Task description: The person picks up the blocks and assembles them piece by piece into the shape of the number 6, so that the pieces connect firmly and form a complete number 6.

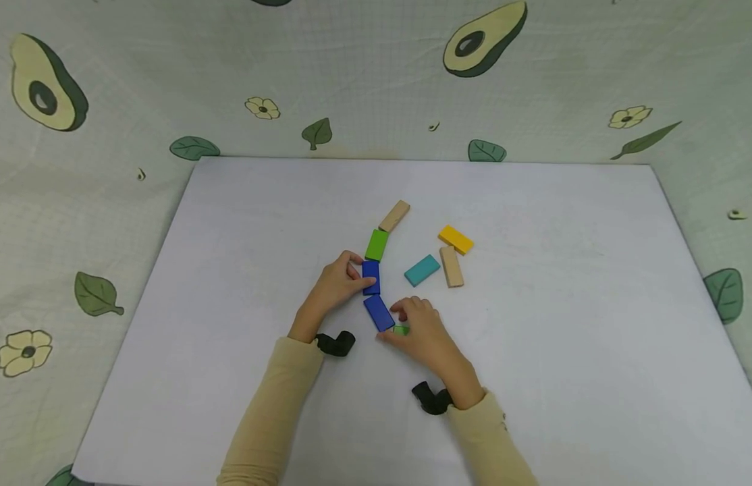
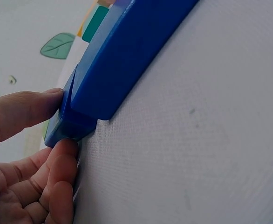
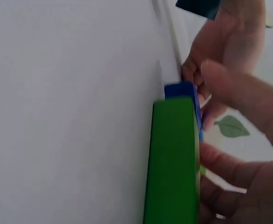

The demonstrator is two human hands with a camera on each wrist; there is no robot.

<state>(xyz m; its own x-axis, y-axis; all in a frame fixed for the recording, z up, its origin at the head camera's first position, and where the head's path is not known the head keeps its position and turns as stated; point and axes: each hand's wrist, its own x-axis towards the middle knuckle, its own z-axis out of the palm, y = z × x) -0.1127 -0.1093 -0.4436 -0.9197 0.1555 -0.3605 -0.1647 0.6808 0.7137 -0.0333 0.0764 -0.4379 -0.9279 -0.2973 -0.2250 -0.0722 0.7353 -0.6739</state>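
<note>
In the head view my left hand (image 1: 338,280) pinches a blue block (image 1: 370,270) between thumb and fingers. Against its near end lies a second blue block (image 1: 379,313), set at a slant. My right hand (image 1: 421,331) arches over a green block (image 1: 401,330) beside the slanted blue one and hides most of it. In the right wrist view this green block (image 3: 171,158) shows its long side. The right fingers (image 3: 222,163) are close against its edge, while the thumb stands apart from it. A lighter green block (image 1: 377,244) and a wooden block (image 1: 395,216) continue the curved row.
Right of the row lie a teal block (image 1: 422,271), a plain wooden block (image 1: 451,267) and a yellow block (image 1: 455,239). Black wrist-worn pieces (image 1: 336,343) sit by both sleeves. Behind the white table (image 1: 564,270) hangs an avocado-print cloth (image 1: 376,81).
</note>
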